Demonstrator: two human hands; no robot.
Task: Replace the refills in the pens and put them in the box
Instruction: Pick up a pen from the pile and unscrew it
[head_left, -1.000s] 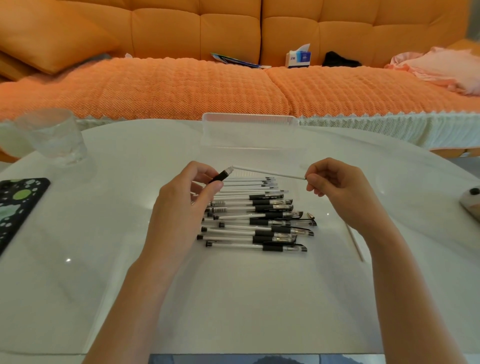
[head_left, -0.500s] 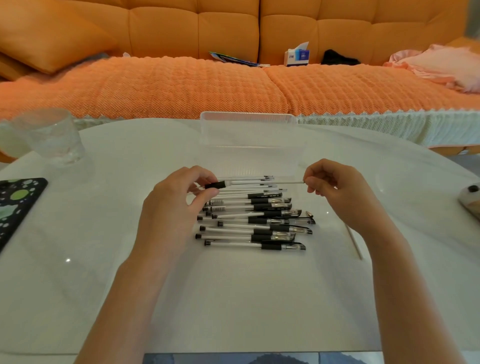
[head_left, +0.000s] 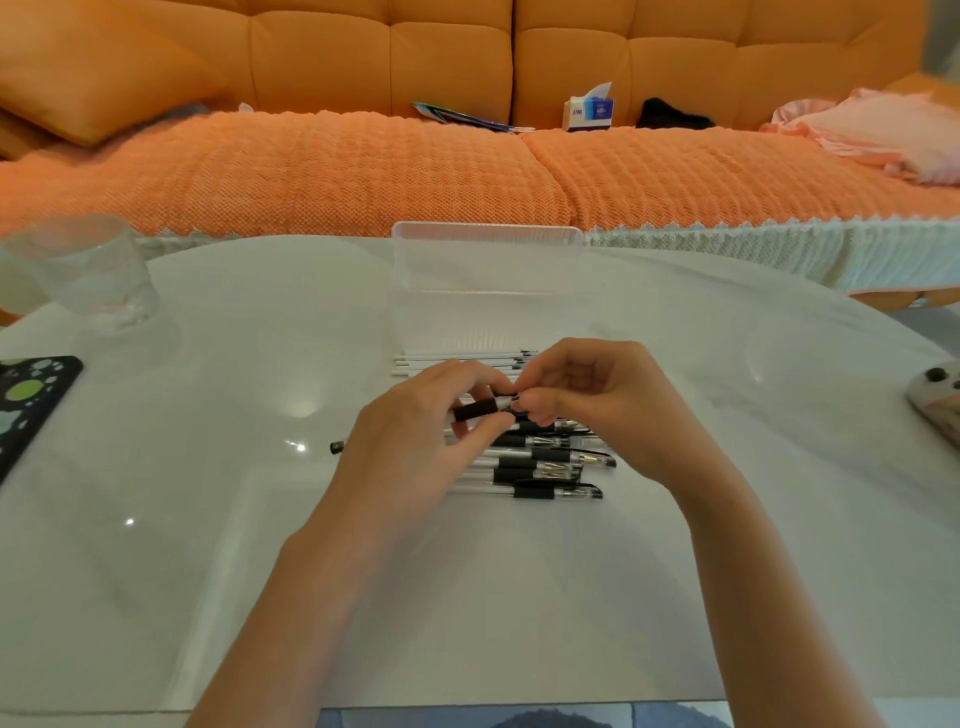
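Scanning from the left margin: a phone (head_left: 31, 400) in a spotted case lies at the frame's edge, with a clear glass (head_left: 85, 270) above it near the table's far rim. A small black piece (head_left: 337, 447) sits alone just left of my left hand (head_left: 410, 457), which pinches the black grip of a pen (head_left: 480, 409). My right hand (head_left: 608, 410), fingers curled, pinches that pen's other end. Both hands meet over the pile of pens (head_left: 550, 470). Loose white refills (head_left: 452, 361) lie between that pile and the clear box (head_left: 488, 275) at centre frame. A pale controller-like object (head_left: 935, 400) sits at the right edge. Open table (head_left: 208, 519) surface runs across the lower frame, beside my forearms.
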